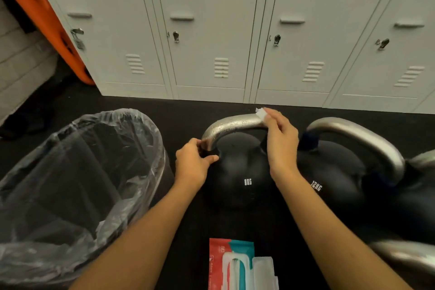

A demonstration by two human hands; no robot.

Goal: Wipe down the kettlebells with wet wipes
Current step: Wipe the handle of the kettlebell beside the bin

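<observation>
lined bin (77, 172) left of, 12kg kettlebell (334, 172) right of 8kg kettlebell (242, 172): left hand (191, 163) grips handle base, right hand (280, 139) pinches wet wipe (260, 113) atop.

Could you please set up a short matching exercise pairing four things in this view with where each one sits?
Things:
1. wet wipe
2. lined trash bin
3. wipes packet
4. 12KG kettlebell

Places:
A. floor, nearest the camera, between the forearms
B. right of the 8KG kettlebell
C. pressed on the handle by the right hand
D. left of the left hand

Pairs: 1-C, 2-D, 3-A, 4-B
</observation>
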